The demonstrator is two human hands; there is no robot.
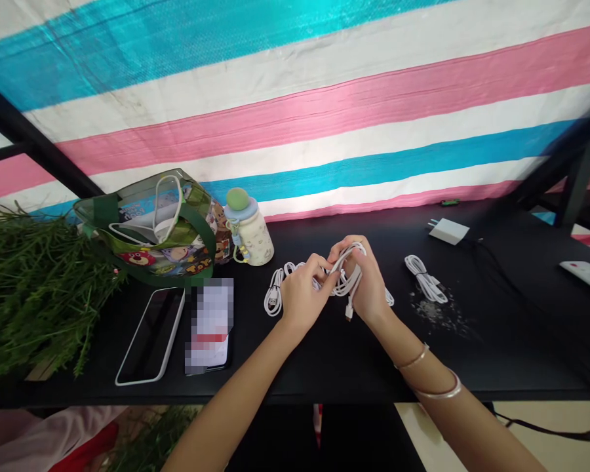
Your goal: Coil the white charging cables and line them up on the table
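White cable point(347, 253), one looped bundle, is gripped between the pinching left hand point(302, 292) and the curled right hand point(367, 278) above one black table point(334, 360), where one separate coiled cable point(425, 280), one charger point(450, 231), one bottle point(255, 239) and partly hidden white coils point(274, 295), uncountable, rest.

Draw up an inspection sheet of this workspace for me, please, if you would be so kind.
Surface: black tabletop, pale flakes near the separate cable coil.
Handled things: looped white cable; more coiled white cable beside the left hand.
Clutter: white-framed phone, partly pixelated phone, water bottle, printed bag, greenery, white power adapter, white remote-like device.
Hands: left hand and right hand both grip the looped white cable.
Cables: besides the white ones, a black cord below the table edge, right.
Surroundings: striped tarpaulin behind, dark frame bars at both sides.
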